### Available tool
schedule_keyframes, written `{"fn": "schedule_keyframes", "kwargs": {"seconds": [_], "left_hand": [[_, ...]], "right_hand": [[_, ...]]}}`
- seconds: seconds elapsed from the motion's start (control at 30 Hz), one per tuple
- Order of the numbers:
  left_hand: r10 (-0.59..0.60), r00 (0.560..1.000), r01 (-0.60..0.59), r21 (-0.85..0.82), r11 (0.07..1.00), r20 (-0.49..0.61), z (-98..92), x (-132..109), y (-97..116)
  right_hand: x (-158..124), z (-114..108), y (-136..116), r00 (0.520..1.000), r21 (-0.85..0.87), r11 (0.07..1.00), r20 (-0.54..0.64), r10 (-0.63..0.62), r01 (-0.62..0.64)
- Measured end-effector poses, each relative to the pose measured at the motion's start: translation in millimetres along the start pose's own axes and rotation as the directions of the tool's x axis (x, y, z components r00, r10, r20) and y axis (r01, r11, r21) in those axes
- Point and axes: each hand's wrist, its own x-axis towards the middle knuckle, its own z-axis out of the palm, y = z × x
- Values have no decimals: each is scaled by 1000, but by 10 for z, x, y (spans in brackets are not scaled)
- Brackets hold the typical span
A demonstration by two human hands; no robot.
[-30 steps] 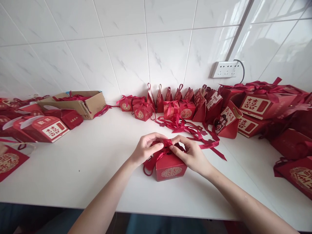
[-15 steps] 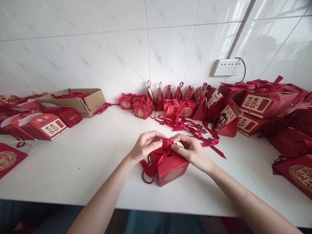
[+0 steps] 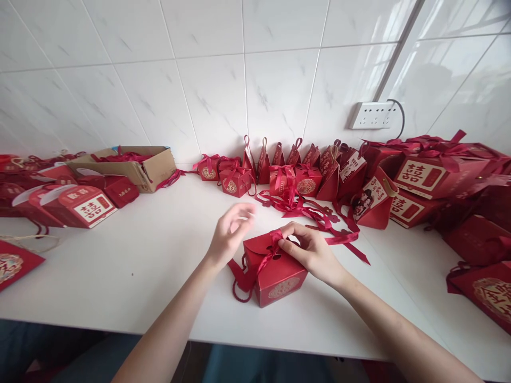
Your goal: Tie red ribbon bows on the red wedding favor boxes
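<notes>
A red gift box (image 3: 282,284) with a gold round emblem on its front stands on the white table before me. Its lid flaps are folded over the top, with small holes showing. A red satin ribbon (image 3: 275,240) runs across the lid. Between thumb and forefinger, my right hand (image 3: 311,251) pinches this ribbon at the top of the box. My left hand (image 3: 228,236) hovers just left of the box, touching nothing, its fingers loosely curved, apart and blurred by motion. Beside the box's left side lies a dark red cord (image 3: 236,291).
Behind the box lie loose red ribbons (image 3: 315,215). Several small red boxes (image 3: 235,181) line the tiled wall. A cardboard carton (image 3: 157,167) and handled red boxes (image 3: 80,205) stand left. Stacked red boxes (image 3: 455,170) fill the right, below a wall socket (image 3: 373,115).
My left hand has let go of the lid and ribbon and moved up and left. My right hand keeps its pinch on the ribbon. The box stays in place.
</notes>
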Motion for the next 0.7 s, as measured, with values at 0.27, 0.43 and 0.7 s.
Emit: {"fn": "schedule_keyframes", "kwargs": {"seconds": [0.27,0.43,0.7], "left_hand": [[-171,978,199,291,936,-119,110,-829,136],[-466,882,463,60,884,63,118,-996,230],[-501,843,519,-53,853,195,-11,-1219,402]], "right_hand": [[-43,27,-42,997,-86,994,20,-69,70],[-71,54,-180,995,-217,972,70,-75,89],[-252,303,-332,995,-81,993,-67,75,-81]]}}
